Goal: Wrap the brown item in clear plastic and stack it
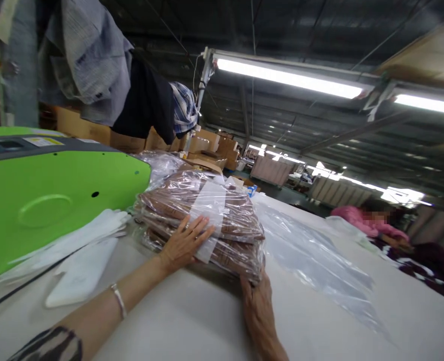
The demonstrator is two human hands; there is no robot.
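Left hand (184,243) lies flat, fingers spread, on top of the bagged stack (203,220) at frame centre; right hand (257,306) cups its near corner, fingers tucked under the edge. The stack sits on the tabletop (192,321), beside the green machine (49,200). Looks like squaring the packs; any shift calls for steady pressure, since the loose film (312,255) to the right is slippery.

my left hand (184,243) lies flat on the stack of brown garments in clear plastic bags (201,220); my right hand (257,308) touches its near corner. left of it stands the green machine (52,200), right lies loose clear plastic sheeting (312,255), all on the white table (192,321).
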